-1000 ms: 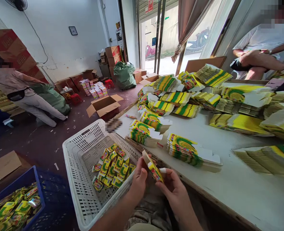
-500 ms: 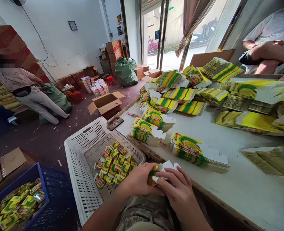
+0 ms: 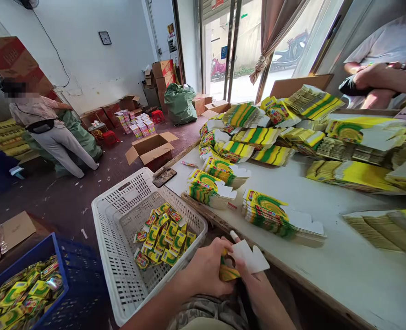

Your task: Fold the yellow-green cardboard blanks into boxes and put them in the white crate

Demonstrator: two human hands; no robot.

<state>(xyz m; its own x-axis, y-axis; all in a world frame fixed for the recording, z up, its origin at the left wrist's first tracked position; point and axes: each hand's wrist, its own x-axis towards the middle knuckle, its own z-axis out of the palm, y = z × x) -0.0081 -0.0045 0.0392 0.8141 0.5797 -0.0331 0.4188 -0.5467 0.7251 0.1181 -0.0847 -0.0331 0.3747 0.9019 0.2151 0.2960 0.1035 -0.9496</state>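
Observation:
Over my lap, a small yellow-and-green carton (image 3: 228,274) is held between both hands, one end squared open and its white flap sticking out to the right. My left hand (image 3: 207,266) wraps round the carton's left side. The thumb and fingers of my right hand (image 3: 262,289) grip it by the flap, and one fingertip has a white covering. Just left of my hands, a white plastic basket (image 3: 102,243) holds several folded cartons (image 3: 161,233). Flat carton blanks (image 3: 270,211) lie stacked on the white table (image 3: 326,275) beyond my right hand.
More blanks (image 3: 244,114) pile up at the table's back. A phone (image 3: 164,178) lies at the table corner. A blue crate (image 3: 82,270) of filled-looking packs stands lower left. One person (image 3: 48,123) stands by green sacks; another (image 3: 381,59) sits at right. An open cardboard box (image 3: 153,147) is on the floor.
My right hand has turned and shifted down, uncovering the carton's white flap and open end. My left hand stays on the carton. The standing person has straightened and moved slightly right.

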